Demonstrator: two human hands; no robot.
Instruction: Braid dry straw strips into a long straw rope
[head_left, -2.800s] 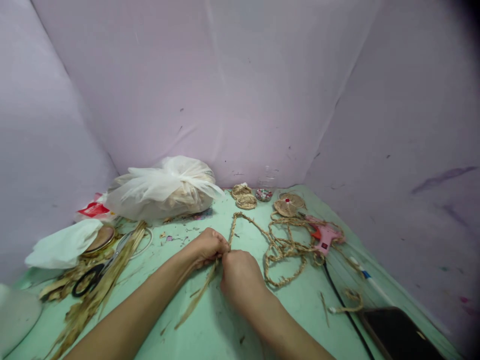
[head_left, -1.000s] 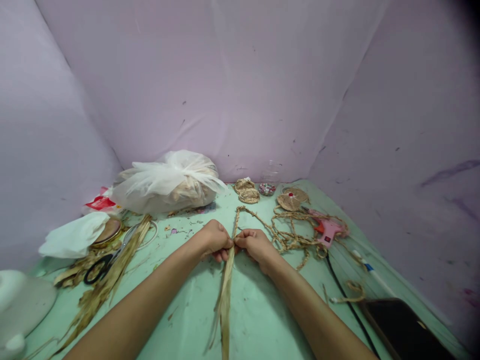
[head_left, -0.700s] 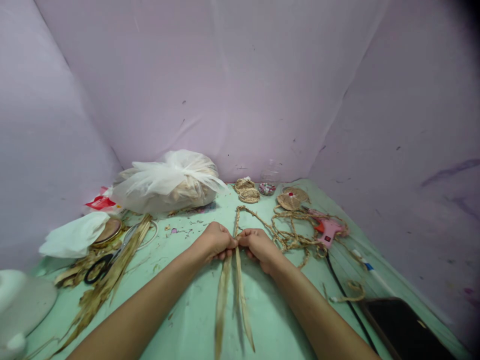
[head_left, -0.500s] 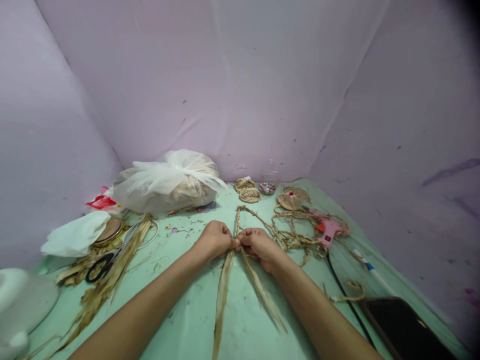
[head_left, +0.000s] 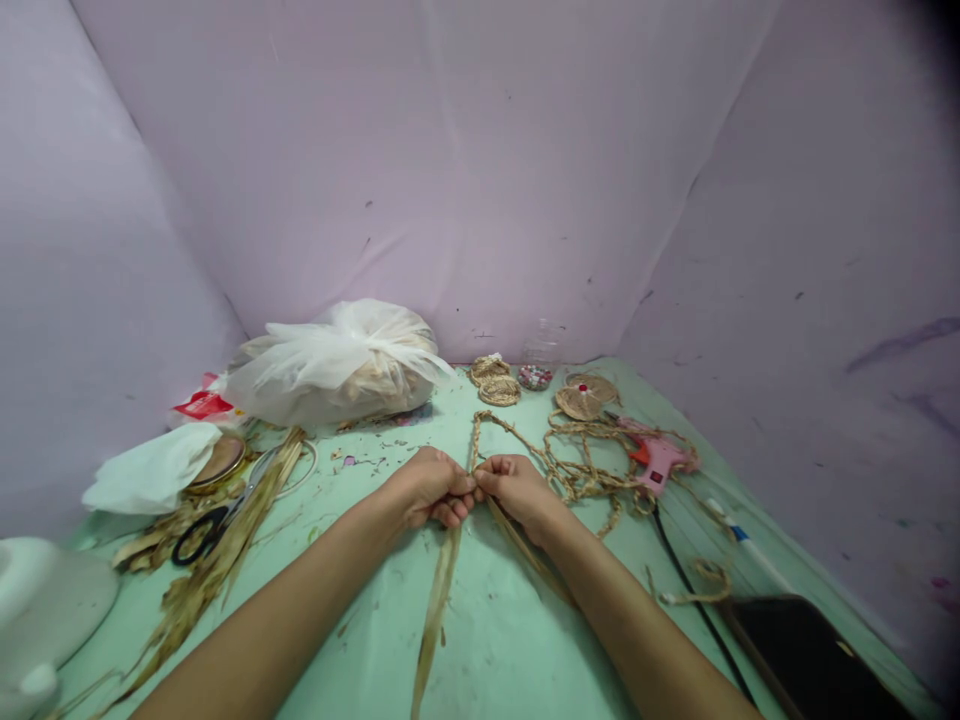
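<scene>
My left hand [head_left: 435,488] and my right hand [head_left: 516,490] meet at the middle of the table, fingertips pinched together at the working end of a braided fibre cord [head_left: 475,440]. Two loose flat strips of dried fibre come out below the fingers. The left strip [head_left: 436,615] hangs toward me, and the right strip [head_left: 529,548] slants down along my right wrist. Beyond my hands the cord bends to the right and runs into a loose tangle of braid [head_left: 577,470]. What exactly lies between the fingertips is hidden.
At left lie scissors [head_left: 217,525] on dried fibre strips [head_left: 199,605], near a stuffed white plastic bag [head_left: 337,370]. Coiled braid pieces [head_left: 498,388], a bead jar [head_left: 535,376] and a woven flower [head_left: 585,396] stand at the back. Right are a pink glue gun [head_left: 660,460] and a phone [head_left: 814,655].
The left hand's lower fingers have opened out a little while its pinch stays at the cord. The right strip has swung right against my wrist; the left strip's lower end has shifted left.
</scene>
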